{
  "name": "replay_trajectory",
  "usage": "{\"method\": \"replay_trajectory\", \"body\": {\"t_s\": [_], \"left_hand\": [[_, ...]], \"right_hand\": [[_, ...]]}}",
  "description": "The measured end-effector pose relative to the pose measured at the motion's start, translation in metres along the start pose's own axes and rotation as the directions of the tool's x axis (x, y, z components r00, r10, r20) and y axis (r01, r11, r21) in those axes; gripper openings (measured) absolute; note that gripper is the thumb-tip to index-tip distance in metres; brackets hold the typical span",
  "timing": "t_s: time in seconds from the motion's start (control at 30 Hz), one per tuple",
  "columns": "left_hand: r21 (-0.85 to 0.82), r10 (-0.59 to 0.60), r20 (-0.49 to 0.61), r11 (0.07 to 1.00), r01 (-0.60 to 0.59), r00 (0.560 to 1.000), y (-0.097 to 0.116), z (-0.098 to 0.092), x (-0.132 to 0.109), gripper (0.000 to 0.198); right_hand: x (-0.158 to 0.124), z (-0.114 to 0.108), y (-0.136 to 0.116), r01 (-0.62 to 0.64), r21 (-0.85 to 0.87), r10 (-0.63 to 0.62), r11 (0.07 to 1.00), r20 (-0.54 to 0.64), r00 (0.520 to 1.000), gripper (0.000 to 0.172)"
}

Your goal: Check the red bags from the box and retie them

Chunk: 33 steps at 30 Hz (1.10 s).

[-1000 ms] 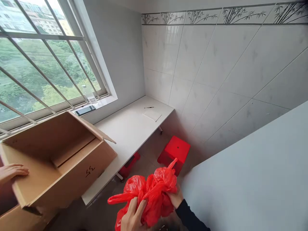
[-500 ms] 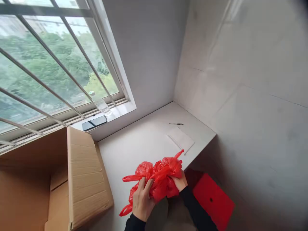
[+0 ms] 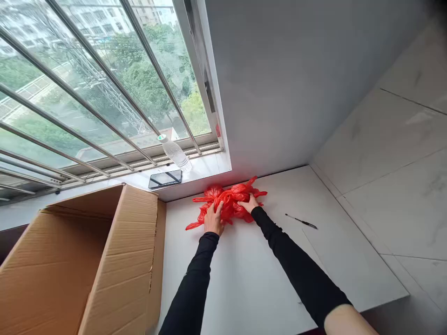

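A bunch of red plastic bags (image 3: 228, 202) lies at the back of the white table (image 3: 237, 274), close to the wall under the window. My left hand (image 3: 213, 219) grips the near left side of the bunch, thumb and fingers pressed into the plastic. On its right side my right hand (image 3: 249, 204) is closed on the bags, its fingertips partly hidden in the folds. Several twisted handles stick out on both sides. What the bags hold, if anything, cannot be made out.
A large open cardboard box (image 3: 129, 260) stands at the left. On the window sill are a phone (image 3: 165, 179) and a clear plastic bottle (image 3: 176, 154). A black pen (image 3: 301, 221) lies to the right of my right hand. Metal bars (image 3: 94, 104) cross the window.
Both hands have carried the red bags forward from the table's near edge to the back by the wall. The view has shifted, and the red object below the table has left sight.
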<state>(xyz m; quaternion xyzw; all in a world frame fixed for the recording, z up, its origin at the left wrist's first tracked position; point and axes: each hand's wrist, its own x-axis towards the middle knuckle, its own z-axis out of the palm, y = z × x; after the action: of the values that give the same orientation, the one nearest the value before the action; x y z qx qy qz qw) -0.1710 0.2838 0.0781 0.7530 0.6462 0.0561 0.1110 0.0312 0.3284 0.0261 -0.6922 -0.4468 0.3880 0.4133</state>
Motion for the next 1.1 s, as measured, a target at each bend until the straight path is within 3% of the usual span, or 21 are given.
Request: {"method": "replay_trajectory", "body": {"t_s": [0.1, 0.23, 0.43, 0.5, 0.57, 0.63, 0.73, 0.8, 0.83, 0.87, 0.97, 1.03, 1.1], "left_hand": [[-0.032, -0.043, -0.084, 0.999, 0.040, 0.996, -0.012, 0.012, -0.014, 0.079], [-0.106, -0.184, -0.184, 0.980, 0.167, 0.965, -0.032, 0.024, -0.056, 0.069], [-0.279, -0.294, -0.210, 0.932, 0.231, 0.933, -0.057, 0.070, -0.131, 0.064], [-0.347, -0.299, -0.199, 0.912, 0.218, 0.933, -0.058, 0.085, -0.163, 0.059], [-0.391, -0.288, -0.213, 0.901, 0.188, 0.934, -0.056, 0.084, -0.196, 0.055], [-0.392, -0.267, -0.282, 0.909, 0.143, 0.921, -0.053, 0.061, -0.224, 0.053], [-0.257, -0.241, -0.491, 0.958, 0.125, 0.837, -0.054, -0.012, -0.246, 0.055], [-0.117, -0.309, -0.650, 0.943, 0.311, 0.694, -0.063, -0.069, -0.246, 0.060], [-0.098, -0.420, -0.677, 0.865, 0.492, 0.604, -0.071, -0.095, -0.244, 0.064], [-0.098, -0.536, -0.650, 0.762, 0.640, 0.539, -0.080, -0.119, -0.241, 0.066], [-0.071, -0.772, -0.446, 0.534, 0.842, 0.452, -0.103, -0.164, -0.235, 0.061], [-0.094, -0.838, -0.349, 0.475, 0.875, 0.418, -0.105, -0.173, -0.233, 0.052], [-0.123, -0.852, -0.344, 0.457, 0.881, 0.394, -0.091, -0.170, -0.233, 0.047]], "right_hand": [[-0.003, 0.002, -0.005, 0.000, -0.055, 0.002, 0.999, 0.022, 1.000, 0.074], [-0.065, -0.020, 0.013, 0.040, -0.107, -0.040, 0.993, 0.004, 0.999, 0.069], [-0.203, -0.105, 0.103, -0.122, -0.331, 0.067, 0.936, -0.173, 0.983, 0.062], [-0.239, -0.131, 0.131, -0.227, -0.403, 0.136, 0.886, -0.242, 0.961, 0.064], [-0.262, -0.147, 0.153, -0.292, -0.442, 0.190, 0.848, -0.262, 0.946, 0.066], [-0.275, -0.152, 0.171, -0.317, -0.505, 0.224, 0.803, -0.236, 0.945, 0.070], [-0.285, -0.145, 0.190, -0.321, -0.652, 0.281, 0.687, -0.169, 0.945, 0.073], [-0.291, -0.142, 0.199, -0.287, -0.726, 0.290, 0.625, -0.125, 0.949, 0.073], [-0.293, -0.143, 0.203, -0.253, -0.749, 0.278, 0.612, -0.095, 0.956, 0.073], [-0.295, -0.146, 0.206, -0.216, -0.765, 0.259, 0.607, -0.067, 0.963, 0.072], [-0.293, -0.164, 0.215, -0.150, -0.765, 0.242, 0.626, 0.008, 0.970, 0.070], [-0.288, -0.177, 0.219, -0.143, -0.739, 0.271, 0.659, 0.055, 0.961, 0.068], [-0.283, -0.186, 0.219, -0.132, -0.708, 0.282, 0.693, 0.097, 0.955, 0.066]]}}
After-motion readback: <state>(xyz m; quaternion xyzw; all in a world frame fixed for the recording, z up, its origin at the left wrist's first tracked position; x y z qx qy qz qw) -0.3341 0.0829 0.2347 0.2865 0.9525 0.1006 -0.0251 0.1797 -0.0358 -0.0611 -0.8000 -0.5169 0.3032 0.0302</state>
